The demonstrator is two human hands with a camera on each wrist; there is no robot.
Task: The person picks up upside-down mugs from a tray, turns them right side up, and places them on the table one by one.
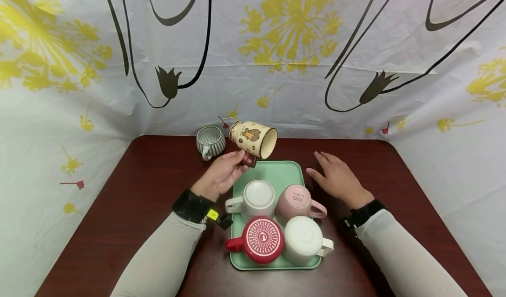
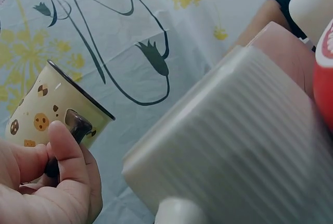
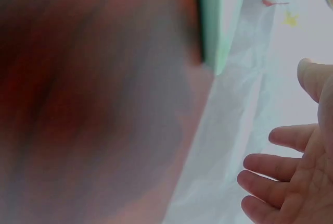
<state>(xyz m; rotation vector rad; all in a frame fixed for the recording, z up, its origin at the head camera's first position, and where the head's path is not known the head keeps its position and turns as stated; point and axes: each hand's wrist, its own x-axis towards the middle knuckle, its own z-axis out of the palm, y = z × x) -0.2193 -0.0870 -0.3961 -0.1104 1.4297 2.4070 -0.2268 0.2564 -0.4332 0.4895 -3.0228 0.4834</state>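
Observation:
My left hand (image 1: 225, 170) pinches the dark handle of a cream mug (image 1: 253, 139) printed with cookies and a bear, lifted and tipped on its side above the far end of the green tray (image 1: 282, 169). In the left wrist view the thumb (image 2: 67, 156) presses the handle of the cream mug (image 2: 47, 112). On the tray stand a white ribbed mug (image 1: 257, 198), a pink mug (image 1: 297, 202), a red mug (image 1: 261, 240) and a white mug (image 1: 304, 240), all upside down. My right hand (image 1: 336, 176) lies flat and open on the table beside the tray's right edge.
A grey striped cup (image 1: 210, 141) stands upright at the back of the dark red table (image 1: 130, 204), left of the lifted mug. A flowered cloth (image 1: 276, 55) hangs behind and at both sides. The table's edges lie close on the left and right.

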